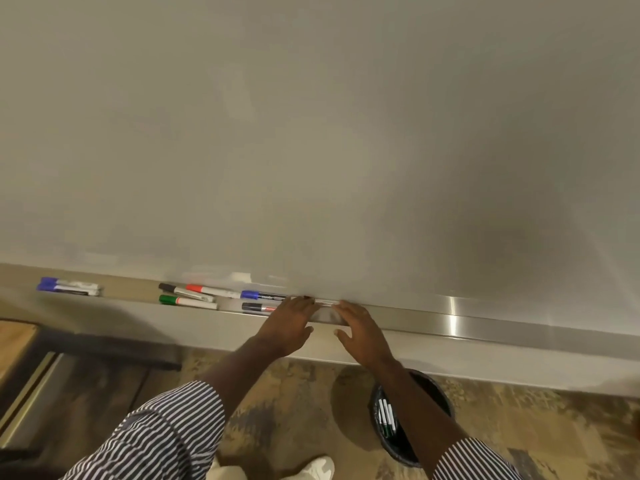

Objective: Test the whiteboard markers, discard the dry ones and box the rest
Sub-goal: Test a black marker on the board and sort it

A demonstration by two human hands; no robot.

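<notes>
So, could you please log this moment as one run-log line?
left hand: on tray marker | right hand: same | bin: holds discarded markers

Sleeves [166,431] navy-white striped. Marker caps: blue [47,284], black [167,287], red [194,288], green [167,299]. Whiteboard [311,133] off-white. Tray [485,323] silver. Bin [408,455] black. Carpet [294,410] mottled tan-grey.

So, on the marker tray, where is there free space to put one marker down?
Two bare patches on the tray: the long stretch beyond the right hand, and the gap between the two blue markers at far left and the middle cluster. It is crowded from that cluster to the left hand.
</notes>
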